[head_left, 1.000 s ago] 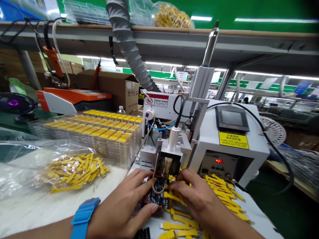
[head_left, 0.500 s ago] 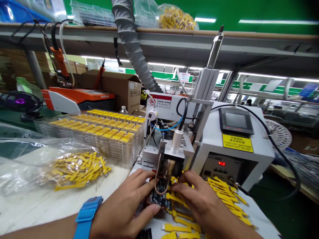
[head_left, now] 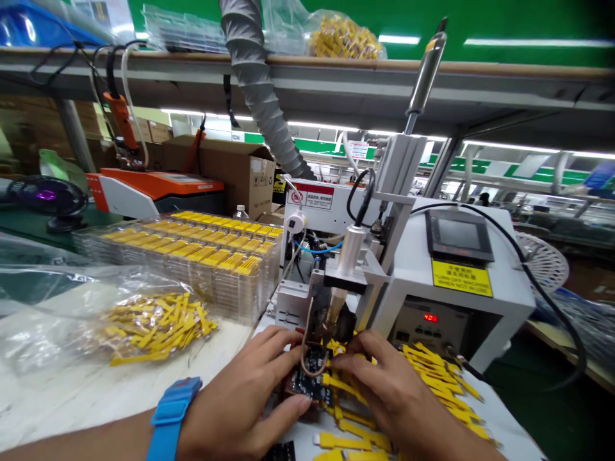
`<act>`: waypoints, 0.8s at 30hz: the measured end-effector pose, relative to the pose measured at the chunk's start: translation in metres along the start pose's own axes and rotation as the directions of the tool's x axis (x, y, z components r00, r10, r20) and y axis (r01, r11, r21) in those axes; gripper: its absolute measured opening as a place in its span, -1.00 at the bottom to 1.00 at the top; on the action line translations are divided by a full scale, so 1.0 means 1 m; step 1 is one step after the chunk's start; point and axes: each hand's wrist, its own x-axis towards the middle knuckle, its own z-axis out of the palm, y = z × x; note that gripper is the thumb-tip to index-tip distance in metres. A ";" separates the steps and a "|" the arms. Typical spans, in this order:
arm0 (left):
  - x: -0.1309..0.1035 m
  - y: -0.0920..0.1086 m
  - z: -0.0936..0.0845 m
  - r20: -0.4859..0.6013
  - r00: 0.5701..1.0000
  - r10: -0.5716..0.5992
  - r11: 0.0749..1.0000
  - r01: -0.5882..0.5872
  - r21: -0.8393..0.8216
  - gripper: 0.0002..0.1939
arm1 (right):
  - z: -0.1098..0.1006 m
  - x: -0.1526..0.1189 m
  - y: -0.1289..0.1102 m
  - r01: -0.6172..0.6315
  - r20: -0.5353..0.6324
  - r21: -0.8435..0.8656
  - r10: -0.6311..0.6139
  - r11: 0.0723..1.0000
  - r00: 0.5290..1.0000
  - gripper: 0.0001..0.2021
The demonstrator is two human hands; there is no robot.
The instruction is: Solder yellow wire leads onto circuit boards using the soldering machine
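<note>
Machine head point(head_left: 351, 253) rose; circuit board point(head_left: 311, 383) lies between left hand point(head_left: 240, 392) and right hand point(head_left: 391, 384).

Bag point(head_left: 139, 282): clear plastic, glossy, crinkled. Tray stack point(head_left: 225, 291): clear plastic, shiny. Duct point(head_left: 254, 70): matt grey, ridged. Cylinder point(head_left: 427, 73): polished metal. Carton point(head_left: 259, 182): brown cardboard, matt. Wristband point(head_left: 169, 416): blue, smooth. Shelf edge point(head_left: 456, 67): brown, matt.

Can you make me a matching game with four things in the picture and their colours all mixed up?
Things:
1. Wristband
2. Hose
3. Big box
4. Glowing numbers

Colours:
A. Brown
B. Red
C. Blue
D. Gray

Right pairs: 1-C, 2-D, 3-A, 4-B
</note>
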 end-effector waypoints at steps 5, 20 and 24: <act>0.000 0.001 -0.001 0.005 1.000 -0.009 1.000 0.009 0.006 -0.48 | 0.000 0.000 0.000 0.008 -0.028 -0.006 -0.008 1.000 1.000 -0.68; -0.003 0.000 0.005 0.033 0.999 0.043 0.979 -0.049 0.197 -0.59 | 0.001 0.009 -0.019 -0.593 0.263 0.576 0.559 0.562 0.786 -0.77; -0.001 0.002 0.006 0.057 0.997 0.052 0.975 -0.063 0.215 -0.56 | 0.004 0.011 -0.019 -0.642 0.367 0.704 0.619 0.302 0.694 -0.69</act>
